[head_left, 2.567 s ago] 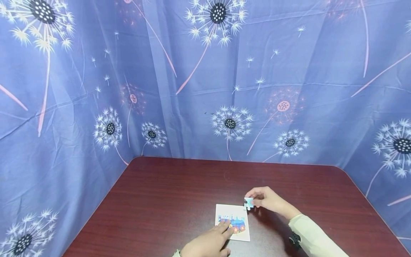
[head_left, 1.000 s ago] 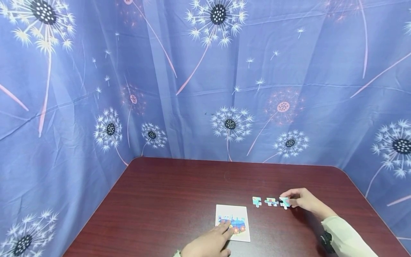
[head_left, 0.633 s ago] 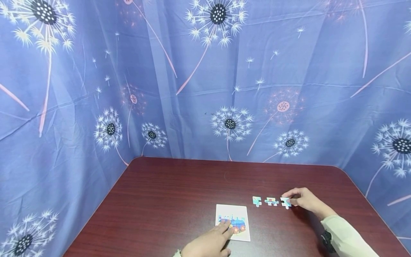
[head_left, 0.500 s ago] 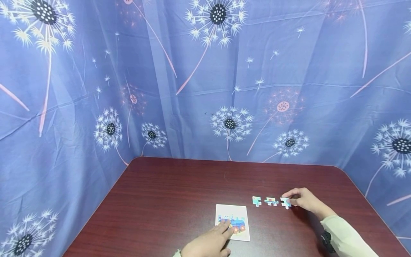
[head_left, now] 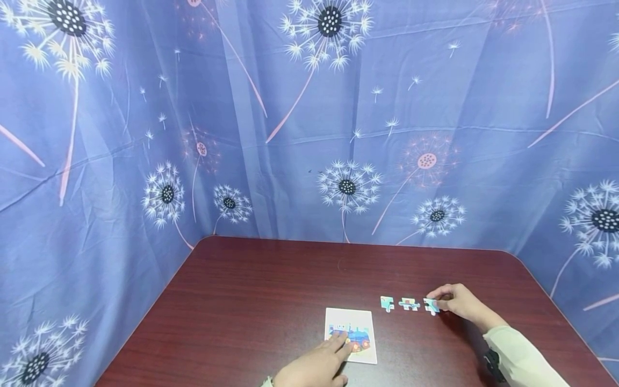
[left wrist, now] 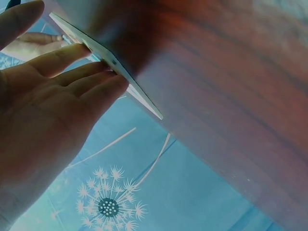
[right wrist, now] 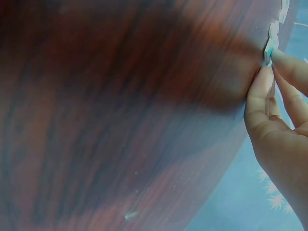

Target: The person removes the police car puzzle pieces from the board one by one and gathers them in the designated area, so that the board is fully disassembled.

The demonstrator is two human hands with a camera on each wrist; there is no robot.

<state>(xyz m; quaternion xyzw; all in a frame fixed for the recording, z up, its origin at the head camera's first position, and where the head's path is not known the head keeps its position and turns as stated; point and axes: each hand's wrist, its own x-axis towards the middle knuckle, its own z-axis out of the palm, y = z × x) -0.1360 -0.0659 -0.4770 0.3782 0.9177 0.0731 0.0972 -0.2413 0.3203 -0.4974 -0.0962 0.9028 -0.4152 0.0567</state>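
Pinching a small jigsaw piece (head_left: 430, 306) by its right edge, my right hand (head_left: 458, 303) has thumb and finger drawn close together, with only that piece between them. The right wrist view shows the piece edge-on, low at the table surface; whether it rests fully flat I cannot tell. Just to its left lies a middle piece (head_left: 409, 303), then a left piece (head_left: 387, 303). The three sit in a line, near one another but apart.

Nearer to me, my left hand (head_left: 316, 363) rests on a white square board (head_left: 350, 314), fingers extended over its printed blue vehicle (head_left: 359, 334) with red wheels and hiding part of it. The board lies left of the pieces.

Compared with the earliest frame, my right hand is now well to the right; then it held a piece at the board's upper right corner, and no row was laid out. Against a second ago, the pinched piece is slightly farther from the middle one. I judge that the pieces now stand separately, each easy to see and pick up. My left hand and the board look unchanged.

Beneath everything is a dark red-brown table (head_left: 261, 301); beyond hangs a blue curtain (head_left: 290, 183) printed with dandelions.
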